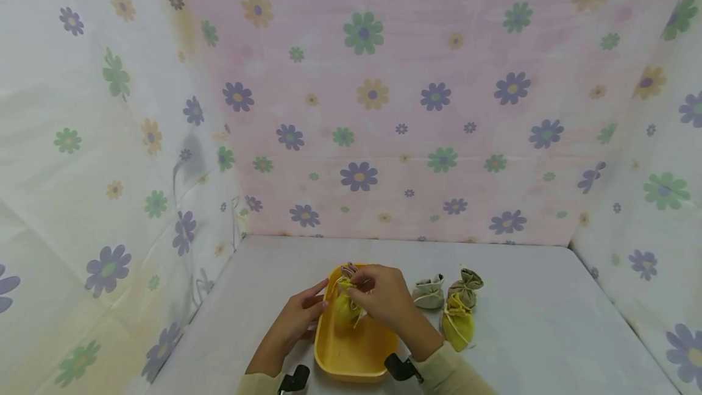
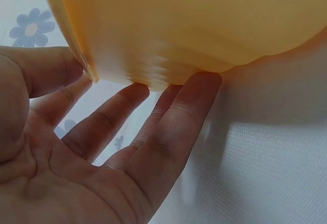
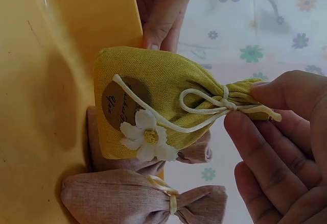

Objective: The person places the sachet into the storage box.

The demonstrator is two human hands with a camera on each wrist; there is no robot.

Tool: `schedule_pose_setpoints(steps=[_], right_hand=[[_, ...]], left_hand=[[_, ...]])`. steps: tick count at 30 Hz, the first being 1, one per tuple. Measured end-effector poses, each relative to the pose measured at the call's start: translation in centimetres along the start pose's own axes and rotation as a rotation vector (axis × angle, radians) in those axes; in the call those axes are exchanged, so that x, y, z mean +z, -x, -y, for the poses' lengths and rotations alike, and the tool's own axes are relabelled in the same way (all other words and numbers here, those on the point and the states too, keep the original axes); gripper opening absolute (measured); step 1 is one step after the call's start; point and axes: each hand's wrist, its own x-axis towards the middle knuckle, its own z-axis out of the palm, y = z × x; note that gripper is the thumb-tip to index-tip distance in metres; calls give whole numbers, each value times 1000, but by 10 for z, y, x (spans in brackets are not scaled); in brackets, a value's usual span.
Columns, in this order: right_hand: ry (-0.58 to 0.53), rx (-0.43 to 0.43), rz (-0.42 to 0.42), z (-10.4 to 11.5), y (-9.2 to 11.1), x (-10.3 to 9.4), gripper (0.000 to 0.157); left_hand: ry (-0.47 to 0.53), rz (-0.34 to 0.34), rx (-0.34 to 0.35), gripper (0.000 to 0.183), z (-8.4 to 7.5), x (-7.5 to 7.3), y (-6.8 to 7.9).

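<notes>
A yellow-green drawstring pouch [image 3: 168, 71] with a white cord bow, a round brown label and a white cloth flower hangs from my right hand [image 1: 381, 297]. Thumb and forefinger pinch its gathered neck, over the yellow tray [image 1: 356, 352]. Two dusty-pink pouches lie below it in the right wrist view: one [image 3: 138, 196] shows most of its body, while the other [image 3: 196, 150] is largely hidden. My left hand [image 1: 296, 322] holds the tray's left side, its thumb at the rim and its fingertips against the outer wall.
Right of the tray, a pale grey pouch [image 1: 428, 293], an olive-brown pouch [image 1: 465, 288] and another yellow pouch [image 1: 457, 325] stand on the white table [image 1: 537, 322]. Flowered cloth [image 1: 384, 139] hangs behind and along both sides.
</notes>
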Motion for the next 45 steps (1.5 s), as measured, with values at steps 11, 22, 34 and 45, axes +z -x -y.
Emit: schedule_pose_setpoints(steps=[11,22,34,45], right_hand=[[44,68,45,-4,-3,10,9],[48,144,80,-7,-2,18,9],[57,152,119,-8,-4,21,10],[73,93,89,-4,-2,14,5]], left_hand=[[8,28,14,63,0,-1,2],[20,33,10,62,0,0,3],[20,34,15,63,1,-1,3],[10,25,14,64,1,-3,1]])
